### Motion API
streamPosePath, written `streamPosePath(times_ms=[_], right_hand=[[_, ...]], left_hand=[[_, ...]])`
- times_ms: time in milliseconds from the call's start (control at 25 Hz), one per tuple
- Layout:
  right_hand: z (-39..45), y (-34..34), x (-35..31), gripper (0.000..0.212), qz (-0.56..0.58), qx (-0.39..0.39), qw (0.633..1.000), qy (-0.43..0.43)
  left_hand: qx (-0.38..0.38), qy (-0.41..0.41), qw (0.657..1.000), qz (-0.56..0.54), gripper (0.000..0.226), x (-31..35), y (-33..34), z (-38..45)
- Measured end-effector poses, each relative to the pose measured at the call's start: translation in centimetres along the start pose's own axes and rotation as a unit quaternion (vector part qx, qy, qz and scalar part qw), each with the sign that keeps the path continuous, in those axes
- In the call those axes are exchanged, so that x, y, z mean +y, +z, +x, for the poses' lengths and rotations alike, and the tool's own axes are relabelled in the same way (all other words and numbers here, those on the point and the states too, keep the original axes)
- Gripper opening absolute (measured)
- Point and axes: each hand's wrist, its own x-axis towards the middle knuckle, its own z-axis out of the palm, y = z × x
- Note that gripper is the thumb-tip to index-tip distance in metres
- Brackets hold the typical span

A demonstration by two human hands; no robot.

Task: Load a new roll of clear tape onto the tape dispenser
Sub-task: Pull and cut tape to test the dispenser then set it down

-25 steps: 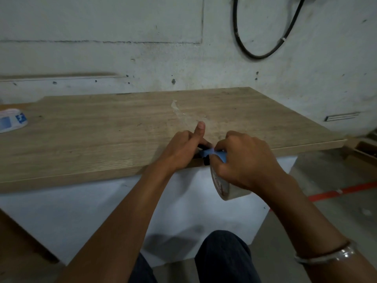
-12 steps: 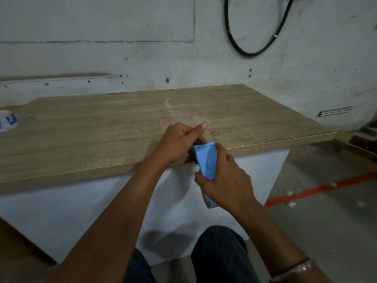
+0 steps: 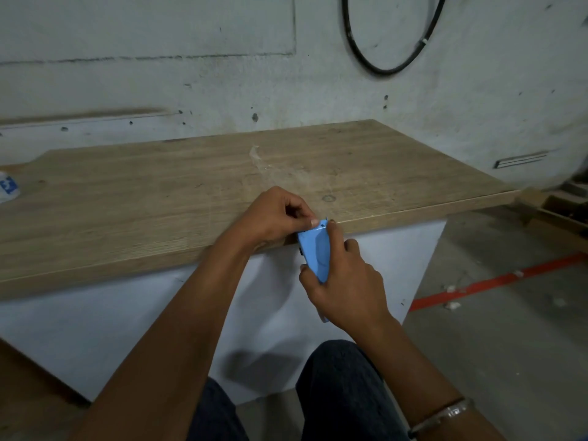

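At the far left edge of the wooden tabletop (image 3: 133, 198) a white and blue object (image 3: 8, 187) is partly cut off by the frame; what it is cannot be told. The tabletop is carried on a white base (image 3: 105, 326) and is set against a grey concrete wall (image 3: 159, 84).

Near the middle of the board a clear strip of tape (image 3: 259, 162) is seen lying on the wood, stretched from the rear toward the front edge.

The left hand (image 3: 270, 218) is held at the front edge of the tabletop, its fingers curled and its thumb and forefinger closed in a narrow pinch just at the top corner of the blue tape dispenser (image 3: 315, 253). What is pinched is too small to be made out.

The dispenser is held upright just below and in front of the table edge, its top end level with the board. It is gripped by the right hand (image 3: 346, 281), whose fingers are wrapped round its body, with the forefinger laid along its right side up to the top. The tape roll is hidden behind this hand.

A metal bangle (image 3: 445, 413) is worn on the right wrist. A looped black cable (image 3: 391, 49) is hung on the wall above, and a red line (image 3: 496, 278) is marked on the floor at the right.
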Motion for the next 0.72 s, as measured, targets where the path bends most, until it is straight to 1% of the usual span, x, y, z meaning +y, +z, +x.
streamPosePath(times_ms=[80, 200, 360, 440, 600, 720], right_hand=[[-0.1, 0.2, 0.2, 0.083, 0.002, 0.002, 1.0, 0.0], [-0.3, 0.4, 0.4, 0.084, -0.001, 0.006, 1.0, 0.001], [-1.9, 0.8, 1.2, 0.086, -0.013, -0.016, 1.0, 0.009], [-1.7, 1.1, 1.6, 0.086, -0.012, -0.015, 1.0, 0.01], [-1.7, 1.7, 1.9, 0.085, -0.022, -0.025, 0.999, 0.018], [-2.4, 2.1, 2.4, 0.086, -0.02, -0.036, 0.999, 0.023]], left_hand=[[0.006, 0.003, 1.0, 0.004, 0.011, -0.2, 0.0, 0.0], [0.0, -0.029, 0.999, 0.014, 0.029, -0.1, 0.0, 0.2], [-0.044, -0.041, 0.994, 0.091, 0.052, 0.1, 0.5, 0.4], [-0.046, -0.039, 0.99, 0.126, 0.061, 0.3, 0.5, 0.4], [-0.061, -0.02, 0.98, 0.186, 0.069, 1.1, 1.1, 0.3], [-0.078, -0.008, 0.966, 0.247, 0.076, 1.5, 1.8, 0.3]])
